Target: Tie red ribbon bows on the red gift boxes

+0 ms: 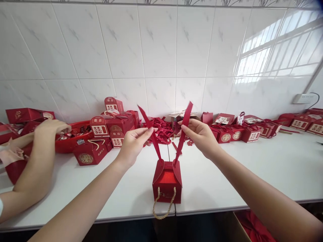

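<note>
A small red gift box [167,183] stands upright near the table's front edge, a twisted gold rope handle [163,216] hanging down its front. Two ends of a red ribbon [184,129] rise from its top in a V shape. My left hand [135,143] pinches the left ribbon end between thumb and fingers, above and left of the box. On the other side, my right hand [198,136] pinches the right ribbon end, with its tip sticking up past the fingers. Both hands are raised off the table and apart from each other.
Finished-looking red boxes [91,151] and a red basin [68,144] with small wrapped items stand at left, where another person's hand [57,127] reaches in. Loose red ribbons [160,132] lie by the wall. More boxes [227,134] line the right side.
</note>
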Motion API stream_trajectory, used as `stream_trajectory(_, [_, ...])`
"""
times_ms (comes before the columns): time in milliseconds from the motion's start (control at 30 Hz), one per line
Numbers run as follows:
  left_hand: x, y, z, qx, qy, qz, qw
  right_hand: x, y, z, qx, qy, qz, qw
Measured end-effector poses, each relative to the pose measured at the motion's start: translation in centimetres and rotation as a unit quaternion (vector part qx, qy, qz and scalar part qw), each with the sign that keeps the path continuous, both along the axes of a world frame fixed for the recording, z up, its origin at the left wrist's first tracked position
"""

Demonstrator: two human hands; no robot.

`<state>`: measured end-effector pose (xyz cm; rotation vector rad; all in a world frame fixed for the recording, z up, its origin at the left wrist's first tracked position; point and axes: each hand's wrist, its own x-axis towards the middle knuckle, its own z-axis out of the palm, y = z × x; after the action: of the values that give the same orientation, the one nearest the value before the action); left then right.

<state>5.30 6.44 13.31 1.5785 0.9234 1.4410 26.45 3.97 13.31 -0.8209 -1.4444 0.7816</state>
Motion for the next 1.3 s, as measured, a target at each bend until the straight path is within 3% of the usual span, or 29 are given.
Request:
stream_trajectory(233, [0.9,0.8,2.0,-0.018,-0.065,-0.062,0.996,-0.2,0.6,1.0,-0.075,0.109,0.151,0.98])
stream_trajectory(333, [1.4,0.5,2.5,-0.007,-0.053,-0.091,0.994,-0.6,0.7,1.5,-0.114,0.118,0.161,0.973])
stream_trajectory(500, [1.9,-0.6,2.9,0.013,0.016,-0.106,0.994,-1.3,0.2,2.5,-0.148,0.048,0.171,0.973])
stream_trajectory(667, [2.5,-1.3,3.2,0.032,0.096,-0.085,0.991,-1.9,0.1,2.6,-0.125,0.051,0.238,0.962])
stream_trajectory(800, [2.5,-1.3,3.3,0.014,0.138,-0.111,0.984,-1.9,0.7,2.1,-0.093,0.057,0.22,0.969])
stream_trajectory(900, [2.0,-1.1,3.1,-0.045,0.125,-0.181,0.975,-1.0,0.9,1.6,-0.026,-0.005,0.2,0.979])
stream_trajectory(967, [1.6,-1.0,2.8,-0.103,0.085,-0.222,0.966,-0.2,0.9,1.3,0.087,-0.125,0.157,0.976])
stream_trajectory(1067, [1.0,-0.6,2.3,-0.167,0.022,-0.252,0.953,0.9,0.8,0.8,0.296,-0.303,0.048,0.904])
stream_trajectory(1133, [0.8,-0.3,2.1,-0.188,0.008,-0.264,0.946,1.2,0.8,0.4,0.387,-0.366,-0.027,0.846])
stream_trajectory(1200, [0.8,-0.2,2.0,-0.185,0.02,-0.271,0.945,1.0,0.8,0.0,0.423,-0.395,-0.078,0.811])
stream_trajectory(1233, [0.8,-0.3,2.0,-0.168,0.034,-0.267,0.948,0.8,0.8,-0.2,0.426,-0.398,-0.087,0.808])
stream_trajectory(1300, [0.9,-0.5,1.9,-0.095,0.1,-0.213,0.967,0.5,0.6,-0.6,0.406,-0.37,-0.085,0.831])
